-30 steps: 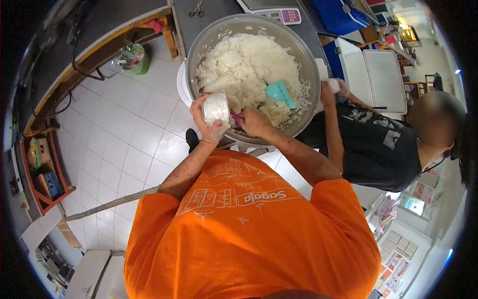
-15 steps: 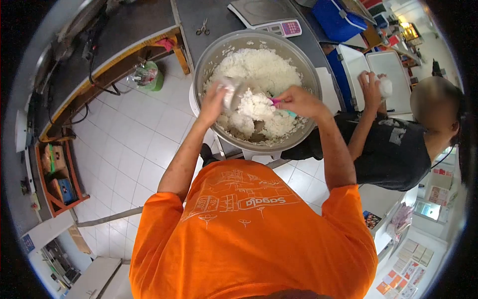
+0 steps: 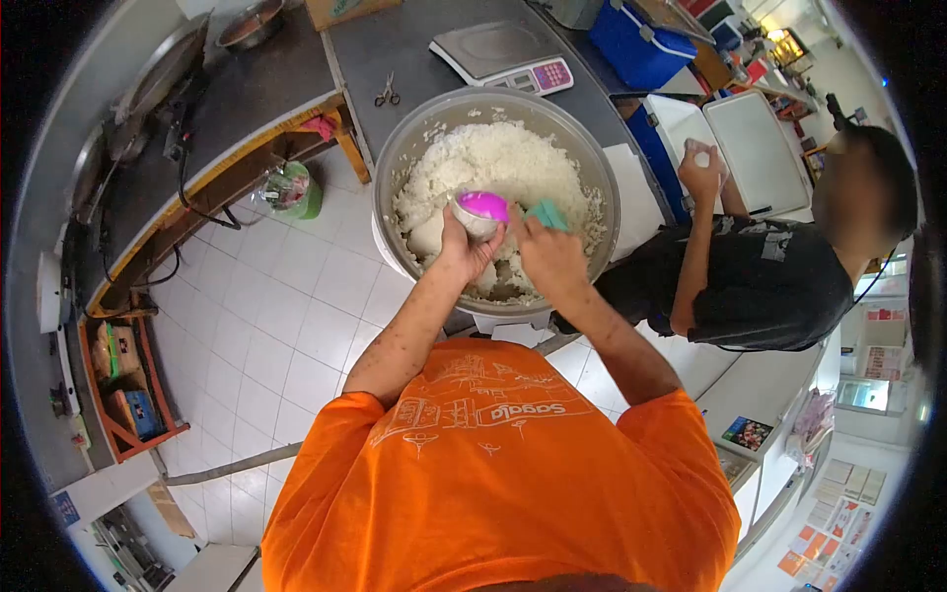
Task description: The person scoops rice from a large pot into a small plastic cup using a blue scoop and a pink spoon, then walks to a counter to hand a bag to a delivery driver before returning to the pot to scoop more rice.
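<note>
In the head view, the left hand [image 3: 468, 255] has its grip wrapped round a small cup [image 3: 477, 227] over the rice [image 3: 513, 150] in the large pot [image 3: 431, 113], while the right hand [image 3: 552, 259] has its grip closed on a purple scoop [image 3: 485, 205] at the cup's mouth, near a teal scoop [image 3: 548, 214]

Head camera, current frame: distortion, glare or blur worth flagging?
Head view: strong fisheye, wooden bench edge bowed, black vignette at both sides; sheen on floor tiles; warm light at upper right glaring; rice bright but textured; scale readout too small to read.
</note>
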Action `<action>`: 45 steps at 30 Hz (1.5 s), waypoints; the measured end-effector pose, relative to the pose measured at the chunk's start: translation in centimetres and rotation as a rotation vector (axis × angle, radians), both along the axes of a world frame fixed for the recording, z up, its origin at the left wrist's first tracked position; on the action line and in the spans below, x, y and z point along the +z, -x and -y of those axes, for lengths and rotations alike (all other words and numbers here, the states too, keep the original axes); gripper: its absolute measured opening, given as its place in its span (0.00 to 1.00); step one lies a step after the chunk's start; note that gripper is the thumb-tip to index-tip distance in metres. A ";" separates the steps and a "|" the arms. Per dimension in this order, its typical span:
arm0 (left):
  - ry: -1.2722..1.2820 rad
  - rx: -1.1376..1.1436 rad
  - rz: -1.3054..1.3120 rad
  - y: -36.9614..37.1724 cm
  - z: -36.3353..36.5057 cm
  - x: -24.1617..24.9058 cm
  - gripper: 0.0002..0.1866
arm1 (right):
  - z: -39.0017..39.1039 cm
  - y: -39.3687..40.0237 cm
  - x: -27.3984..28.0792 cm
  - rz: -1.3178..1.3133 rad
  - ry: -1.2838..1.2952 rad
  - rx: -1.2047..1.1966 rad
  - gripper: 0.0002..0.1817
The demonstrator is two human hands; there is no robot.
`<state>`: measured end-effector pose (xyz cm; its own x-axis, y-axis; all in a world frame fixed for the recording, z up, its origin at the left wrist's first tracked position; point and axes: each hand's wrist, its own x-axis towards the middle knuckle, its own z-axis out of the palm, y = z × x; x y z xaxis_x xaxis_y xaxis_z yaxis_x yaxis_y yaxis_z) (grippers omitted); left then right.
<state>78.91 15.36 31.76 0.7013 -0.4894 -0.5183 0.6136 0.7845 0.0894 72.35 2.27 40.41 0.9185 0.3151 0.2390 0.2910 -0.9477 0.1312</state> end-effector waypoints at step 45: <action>-1.068 0.820 0.795 4.8 -5.8 -1.3 0.22 | 5.5 -4.3 -7.8 -1.013 -0.420 0.096 0.15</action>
